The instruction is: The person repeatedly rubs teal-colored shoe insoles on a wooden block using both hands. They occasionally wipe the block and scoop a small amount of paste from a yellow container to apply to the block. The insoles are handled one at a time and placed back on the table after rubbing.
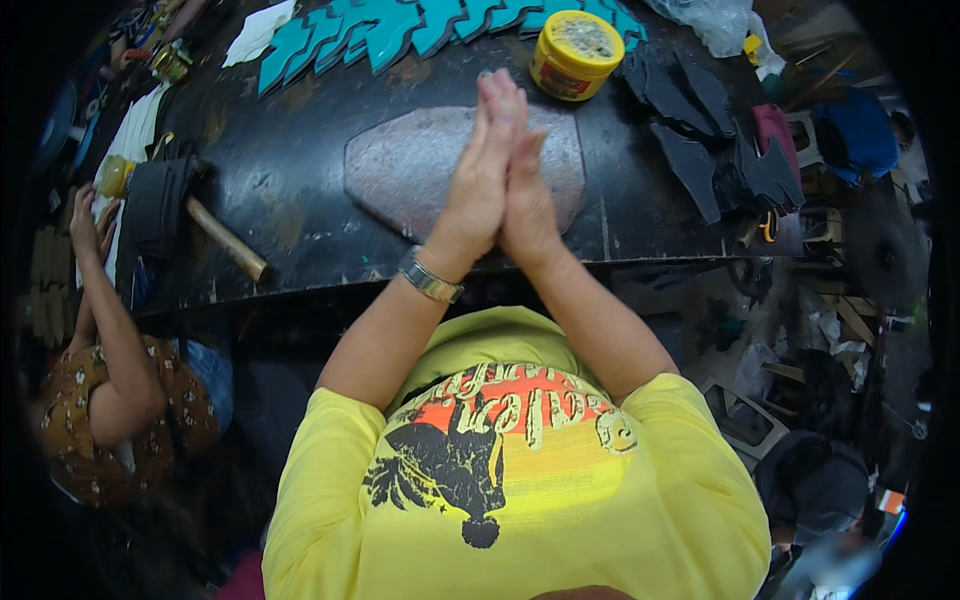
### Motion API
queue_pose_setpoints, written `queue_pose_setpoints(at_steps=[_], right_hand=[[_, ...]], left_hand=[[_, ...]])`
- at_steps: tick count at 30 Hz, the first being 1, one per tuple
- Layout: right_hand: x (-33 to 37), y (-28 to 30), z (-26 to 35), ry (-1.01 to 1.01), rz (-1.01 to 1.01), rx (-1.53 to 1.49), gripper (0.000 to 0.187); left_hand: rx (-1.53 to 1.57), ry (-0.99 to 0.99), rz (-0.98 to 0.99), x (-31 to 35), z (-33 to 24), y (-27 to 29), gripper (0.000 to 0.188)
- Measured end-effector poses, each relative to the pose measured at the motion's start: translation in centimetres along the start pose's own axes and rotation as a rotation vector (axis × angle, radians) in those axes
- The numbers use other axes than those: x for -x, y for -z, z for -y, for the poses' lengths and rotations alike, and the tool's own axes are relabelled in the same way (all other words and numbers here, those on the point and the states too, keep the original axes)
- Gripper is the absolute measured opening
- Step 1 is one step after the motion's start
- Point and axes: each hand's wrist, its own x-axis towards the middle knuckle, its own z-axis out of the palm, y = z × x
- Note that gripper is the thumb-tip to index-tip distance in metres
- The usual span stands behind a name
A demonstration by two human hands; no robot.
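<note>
My left hand (480,175), with a silver metal watch at its wrist, is laid palm to palm against my right hand (530,200). The left fingers are stretched out and point away from me. The right fingers are partly hidden behind the left hand. I see nothing held between the palms. Both hands are above a flat, many-sided brownish-grey slab (395,165) on the black table (300,150). Just beyond them to the right stands a round yellow tub (567,78) with a pale, smeared top.
A row of teal cut pieces (400,35) lines the far edge. Dark cut pieces (690,130) are piled at the right. A wooden-handled hammer (228,238) lies at the left beside a black stack (158,205). Far left, another person's arm (110,300) reaches to the table.
</note>
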Motion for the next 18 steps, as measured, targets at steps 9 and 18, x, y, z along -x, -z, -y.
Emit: queue_pose_setpoints(at_steps=[9,18], right_hand=[[-0.4,-1.0,2.1,0.089,0.042,0.035,0.099],[-2.0,0.7,0.4,0.053,-0.003,-0.006,0.095]], left_hand=[[0.014,0.140,-0.011,-7.8,-2.4,1.1,0.070],[0.050,0.107,0.140,-4.7,-0.7,-0.4,0.064]])
